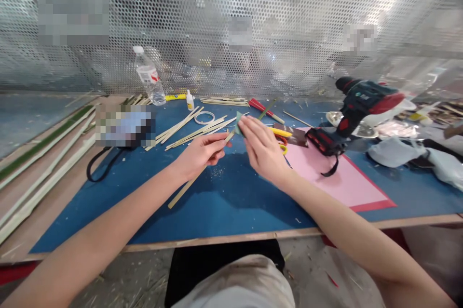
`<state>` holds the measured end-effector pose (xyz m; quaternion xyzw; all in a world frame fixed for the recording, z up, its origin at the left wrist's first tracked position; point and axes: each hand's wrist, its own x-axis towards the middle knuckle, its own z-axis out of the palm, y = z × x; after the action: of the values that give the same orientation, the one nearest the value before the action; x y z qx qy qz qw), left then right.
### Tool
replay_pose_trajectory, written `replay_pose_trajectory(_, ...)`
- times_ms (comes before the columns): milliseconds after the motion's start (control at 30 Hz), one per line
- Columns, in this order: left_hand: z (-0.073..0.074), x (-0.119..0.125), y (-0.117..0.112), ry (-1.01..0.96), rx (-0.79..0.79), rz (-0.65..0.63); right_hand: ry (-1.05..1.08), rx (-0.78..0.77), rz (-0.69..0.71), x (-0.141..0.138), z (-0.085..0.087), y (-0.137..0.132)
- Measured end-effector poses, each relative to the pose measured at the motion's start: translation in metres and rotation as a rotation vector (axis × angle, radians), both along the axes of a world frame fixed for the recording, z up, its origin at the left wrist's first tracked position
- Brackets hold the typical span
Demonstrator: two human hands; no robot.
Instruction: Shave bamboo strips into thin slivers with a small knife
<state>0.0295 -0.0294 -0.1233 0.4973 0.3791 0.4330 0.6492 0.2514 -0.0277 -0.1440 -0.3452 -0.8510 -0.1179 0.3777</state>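
My left hand [204, 153] is closed around a long thin bamboo strip [184, 191], which slants down to the left over the blue table top [224, 202]. My right hand [262, 149] pinches a small greenish piece of sandpaper [239, 124] folded over the strip's upper end. Both hands hover just above the table near its middle.
Several loose bamboo strips [195, 129] and a tape ring [204, 117] lie behind my hands. A water bottle [149, 76], a small glue bottle [190, 100], a cordless drill [358, 110], a pink sheet [336, 178], scissors with yellow handles [281, 135] and long bamboo slats [43, 154] at the left surround them. A perforated metal screen [231, 23] backs the table.
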Motion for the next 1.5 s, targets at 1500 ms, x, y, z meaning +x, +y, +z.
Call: replay_pose_trajectory(1500, 0.024, -0.02, 0.003, -0.128, 0.12, -0.016, -0.577, -0.683, -0.609, 0.078, 0.013, 0.047)
